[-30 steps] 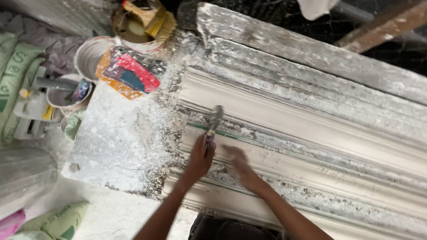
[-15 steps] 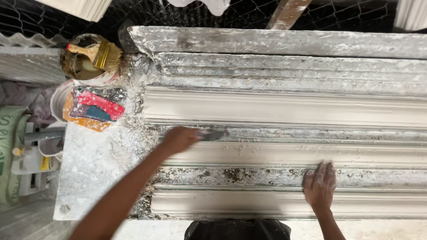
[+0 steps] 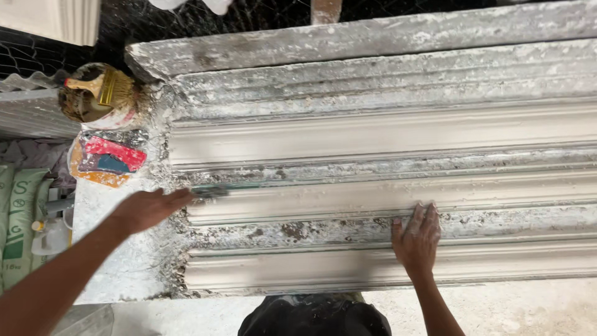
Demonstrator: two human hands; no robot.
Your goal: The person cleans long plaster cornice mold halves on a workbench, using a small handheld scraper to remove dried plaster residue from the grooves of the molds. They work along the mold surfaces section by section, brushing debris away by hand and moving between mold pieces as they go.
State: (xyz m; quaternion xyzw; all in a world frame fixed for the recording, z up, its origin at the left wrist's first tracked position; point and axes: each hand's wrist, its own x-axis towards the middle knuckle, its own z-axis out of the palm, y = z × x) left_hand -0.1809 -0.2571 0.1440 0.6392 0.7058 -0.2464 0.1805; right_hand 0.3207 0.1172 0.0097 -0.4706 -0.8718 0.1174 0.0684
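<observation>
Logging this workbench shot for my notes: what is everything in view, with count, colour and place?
Plaster cornice moulding: one long ridged run, off-white with grey crust, fills the bench.
Scraper blade: one, grey, at the moulding's left end.
Pot with brush: one, dirty yellow-brown, upper left.
Bucket: one, holding red, blue and orange pieces, left.
Sack: one, green and white, far left.
Wire mesh: dark, top.
Left hand: holds the scraper.
Right hand: flat on the moulding.
</observation>
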